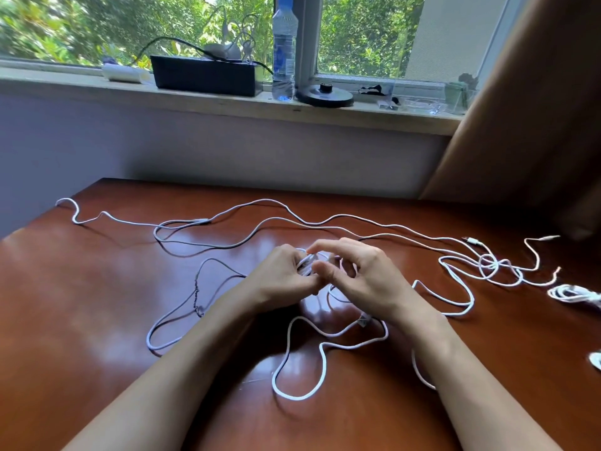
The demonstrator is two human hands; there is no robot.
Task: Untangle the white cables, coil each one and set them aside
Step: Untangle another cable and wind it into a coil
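Several white cables (266,221) sprawl in loose loops over the brown wooden table (81,288). At the table's middle my left hand (279,278) is closed around a small bundle of white cable (305,263). My right hand (361,275) meets it from the right, thumb and fingers pinching a strand at the bundle. A thicker cable loop (302,362) lies between my forearms. A tangle of strands (491,266) sits to the right. A finished white coil (572,292) rests near the right edge, and part of another coil (595,359) shows below it.
The table stands against a wall under a window sill (227,105). On the sill are a black box (205,74), a plastic water bottle (284,50), a round black base (325,96) and small clear items. A brown curtain (527,109) hangs at the right.
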